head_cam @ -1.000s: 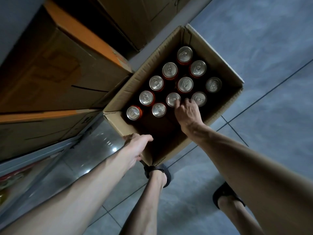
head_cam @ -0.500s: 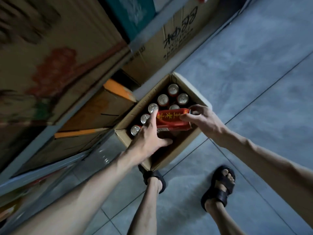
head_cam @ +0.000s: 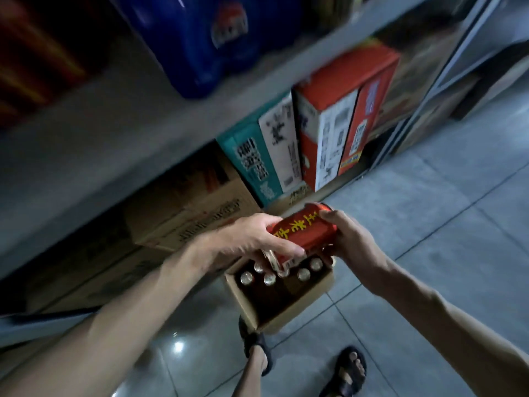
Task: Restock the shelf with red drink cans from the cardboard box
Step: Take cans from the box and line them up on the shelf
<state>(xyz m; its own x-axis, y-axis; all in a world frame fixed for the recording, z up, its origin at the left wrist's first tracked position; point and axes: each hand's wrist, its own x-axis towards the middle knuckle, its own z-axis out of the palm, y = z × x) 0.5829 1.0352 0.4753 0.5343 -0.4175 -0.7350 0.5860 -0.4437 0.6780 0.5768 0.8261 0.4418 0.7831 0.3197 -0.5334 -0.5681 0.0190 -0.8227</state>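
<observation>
A red drink can (head_cam: 306, 232) with yellow characters lies on its side in the air above the open cardboard box (head_cam: 303, 305). My left hand (head_cam: 252, 239) grips its lower end and my right hand (head_cam: 346, 239) grips its upper end. Inside the box on the floor stand several more cans (head_cam: 303, 274), their silver tops showing. The grey shelf (head_cam: 143, 121) runs across the upper left of the view.
Blue drink packs (head_cam: 200, 41) sit on the shelf. Below it stand brown cartons (head_cam: 189, 213), a teal-and-white carton (head_cam: 266, 156) and a red-and-white carton (head_cam: 343, 118). The tiled floor (head_cam: 443, 224) spreads to the right. My sandalled feet (head_cam: 347, 373) stand beside the box.
The can came out of the box and rose with both hands on it. My view lifted from the box up toward the shelf.
</observation>
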